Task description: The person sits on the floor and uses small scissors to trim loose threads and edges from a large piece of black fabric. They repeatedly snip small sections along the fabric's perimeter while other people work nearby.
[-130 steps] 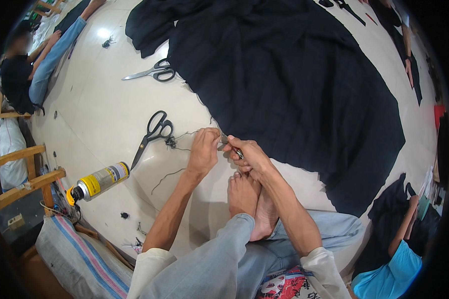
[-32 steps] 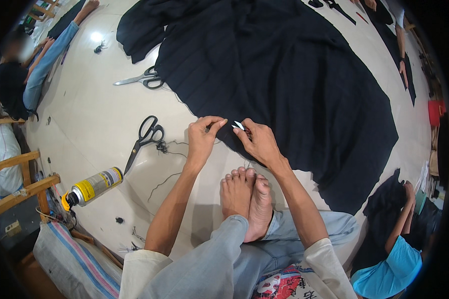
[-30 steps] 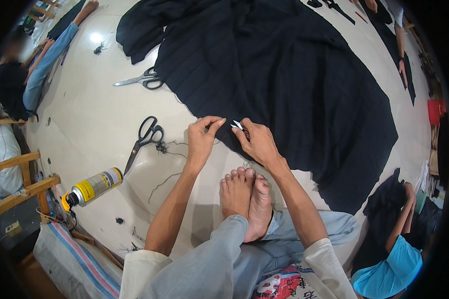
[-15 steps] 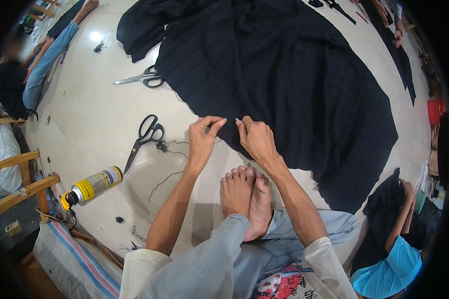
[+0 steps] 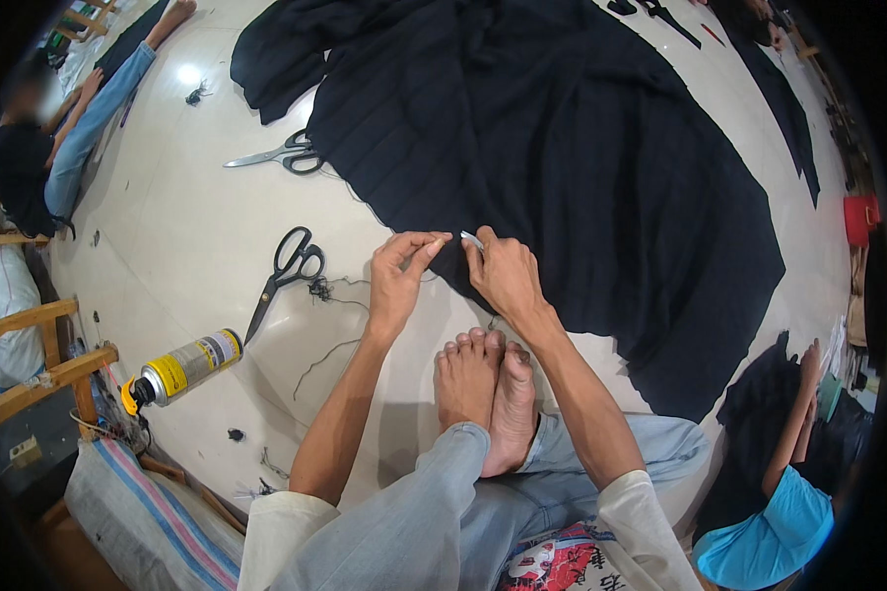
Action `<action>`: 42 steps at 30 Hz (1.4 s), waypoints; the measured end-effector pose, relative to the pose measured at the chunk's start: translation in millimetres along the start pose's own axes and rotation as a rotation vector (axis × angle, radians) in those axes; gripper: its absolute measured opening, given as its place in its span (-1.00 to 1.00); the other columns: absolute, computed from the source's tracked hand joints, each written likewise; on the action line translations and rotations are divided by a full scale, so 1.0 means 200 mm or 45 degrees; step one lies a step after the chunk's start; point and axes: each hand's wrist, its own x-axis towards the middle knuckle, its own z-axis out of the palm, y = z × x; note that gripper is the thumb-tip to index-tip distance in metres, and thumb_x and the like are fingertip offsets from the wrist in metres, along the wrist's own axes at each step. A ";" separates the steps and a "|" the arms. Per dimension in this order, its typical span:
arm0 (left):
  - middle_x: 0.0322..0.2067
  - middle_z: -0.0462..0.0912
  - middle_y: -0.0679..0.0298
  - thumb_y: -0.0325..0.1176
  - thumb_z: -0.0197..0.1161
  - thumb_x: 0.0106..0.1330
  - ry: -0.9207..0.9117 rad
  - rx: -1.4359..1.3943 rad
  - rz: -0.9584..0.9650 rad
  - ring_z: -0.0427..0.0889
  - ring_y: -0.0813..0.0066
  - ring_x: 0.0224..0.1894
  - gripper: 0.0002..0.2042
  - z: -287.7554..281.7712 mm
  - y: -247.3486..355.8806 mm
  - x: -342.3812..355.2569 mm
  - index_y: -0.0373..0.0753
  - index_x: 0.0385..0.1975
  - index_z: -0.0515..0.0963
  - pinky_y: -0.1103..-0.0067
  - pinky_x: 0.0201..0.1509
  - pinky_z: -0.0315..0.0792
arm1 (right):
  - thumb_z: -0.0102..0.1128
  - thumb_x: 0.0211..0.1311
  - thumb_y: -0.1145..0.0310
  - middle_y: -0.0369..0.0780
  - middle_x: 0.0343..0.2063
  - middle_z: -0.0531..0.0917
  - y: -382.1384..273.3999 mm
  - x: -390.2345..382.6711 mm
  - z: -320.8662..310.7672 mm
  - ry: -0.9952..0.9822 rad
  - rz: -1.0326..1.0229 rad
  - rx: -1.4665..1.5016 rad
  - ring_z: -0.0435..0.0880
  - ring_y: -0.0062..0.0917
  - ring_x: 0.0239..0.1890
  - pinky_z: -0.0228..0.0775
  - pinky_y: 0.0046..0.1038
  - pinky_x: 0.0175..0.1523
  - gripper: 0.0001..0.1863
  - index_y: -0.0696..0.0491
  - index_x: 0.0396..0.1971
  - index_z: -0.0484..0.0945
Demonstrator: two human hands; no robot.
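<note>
A large piece of black cloth [image 5: 562, 187] is spread over the floor in front of me. Its near edge lies under my two hands. My left hand [image 5: 396, 281] is at that edge with thumb and fingertips pinched together; whatever lies between them is too small to make out. Close beside it, my right hand [image 5: 506, 276] is closed around a small pale grey tool [image 5: 472, 239] whose tip sticks out toward my left fingertips. Most of that tool is hidden in my fingers. A narrow gap separates the two hands, with black cloth behind it.
Black-handled scissors [image 5: 284, 276] and a second pair of scissors [image 5: 284, 155] lie to the left. A yellow-and-grey spray can [image 5: 189, 366] lies near a wooden frame [image 5: 44, 379]. Loose threads [image 5: 321, 288] are scattered about. People sit at left [image 5: 25, 167] and right [image 5: 774, 527].
My left fingertips have shifted slightly right. The right hand has turned a little, showing more of the pale grey tool. At far right, other people's hands have moved.
</note>
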 end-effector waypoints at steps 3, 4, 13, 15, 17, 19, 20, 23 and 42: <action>-0.07 0.81 0.16 -0.38 0.28 0.51 0.012 -0.119 0.001 0.71 0.48 0.02 -0.84 -0.01 -0.03 0.00 -0.35 -0.14 0.68 0.51 0.22 0.48 | 0.18 0.47 0.21 0.11 -0.62 0.66 0.01 0.02 0.01 -0.028 -0.016 0.017 0.74 0.08 -0.47 0.59 -0.02 -0.35 -0.67 0.22 -0.33 0.61; -0.07 0.81 0.15 -0.37 0.28 0.51 0.026 -0.167 0.015 0.71 0.48 0.02 -0.84 -0.02 -0.04 0.00 -0.35 -0.14 0.67 0.51 0.22 0.48 | 0.19 0.47 0.20 0.09 -0.62 0.66 0.02 0.02 0.01 0.002 0.012 0.101 0.73 0.03 -0.50 0.57 -0.04 -0.36 -0.66 0.22 -0.33 0.61; -0.22 0.67 0.29 -0.29 0.46 0.30 0.236 1.031 0.578 0.58 0.31 -0.12 -0.75 -0.03 -0.07 -0.14 -0.19 -0.08 0.68 0.34 0.15 0.29 | 0.19 0.52 0.09 -0.20 -0.65 0.42 0.11 -0.01 -0.03 -0.071 0.319 0.789 0.26 -0.58 -0.54 0.19 -0.34 -0.38 -0.54 0.24 -0.39 0.54; -0.23 0.64 0.34 -0.27 0.48 0.26 0.224 1.135 0.631 0.55 0.31 -0.11 -0.74 -0.03 -0.07 -0.15 -0.16 -0.09 0.70 0.33 0.14 0.26 | 0.19 0.52 0.09 -0.22 -0.64 0.42 0.13 -0.01 -0.01 -0.066 0.313 0.838 0.26 -0.59 -0.52 0.19 -0.35 -0.37 -0.54 0.24 -0.39 0.54; -0.21 0.64 0.39 -0.26 0.47 0.26 0.166 1.110 0.579 0.54 0.33 -0.07 -0.77 -0.03 -0.11 -0.15 -0.15 -0.14 0.72 0.33 0.14 0.26 | 0.19 0.52 0.09 -0.24 -0.64 0.42 0.14 -0.01 0.00 -0.058 0.306 0.867 0.26 -0.60 -0.52 0.19 -0.36 -0.37 -0.54 0.24 -0.39 0.54; -0.20 0.63 0.37 -0.32 0.51 0.21 0.127 1.172 0.656 0.54 0.34 -0.09 -0.74 -0.05 -0.16 -0.14 -0.13 -0.11 0.72 0.32 0.10 0.27 | 0.19 0.52 0.09 -0.25 -0.64 0.43 0.14 0.00 0.00 -0.054 0.293 0.884 0.26 -0.60 -0.52 0.19 -0.37 -0.37 -0.54 0.24 -0.39 0.54; -0.20 0.62 0.36 -0.34 0.52 0.18 0.107 1.202 0.695 0.55 0.35 -0.10 -0.72 -0.06 -0.18 -0.14 -0.13 -0.10 0.72 0.32 0.07 0.27 | 0.18 0.52 0.09 -0.25 -0.64 0.43 0.13 -0.01 0.00 -0.055 0.306 0.874 0.26 -0.60 -0.52 0.19 -0.37 -0.37 -0.54 0.24 -0.38 0.55; -0.17 0.63 0.33 -0.40 0.49 0.20 0.136 1.158 0.840 0.56 0.34 -0.08 -0.80 -0.08 -0.20 -0.19 -0.16 -0.17 0.72 0.32 0.09 0.28 | 0.19 0.51 0.09 -0.25 -0.63 0.43 0.11 0.00 -0.01 -0.049 0.334 0.859 0.26 -0.60 -0.52 0.19 -0.37 -0.37 -0.55 0.24 -0.37 0.56; 0.09 0.73 -0.01 -0.54 0.12 0.55 -0.270 0.297 0.117 0.69 0.34 0.13 -0.96 -0.18 -0.08 -0.14 -0.37 -0.17 0.48 0.41 0.29 0.51 | 0.22 0.46 0.20 0.06 -0.50 0.69 -0.03 -0.13 0.00 -0.351 -0.347 0.158 0.73 0.00 -0.43 0.56 -0.09 -0.31 -0.69 0.20 -0.21 0.54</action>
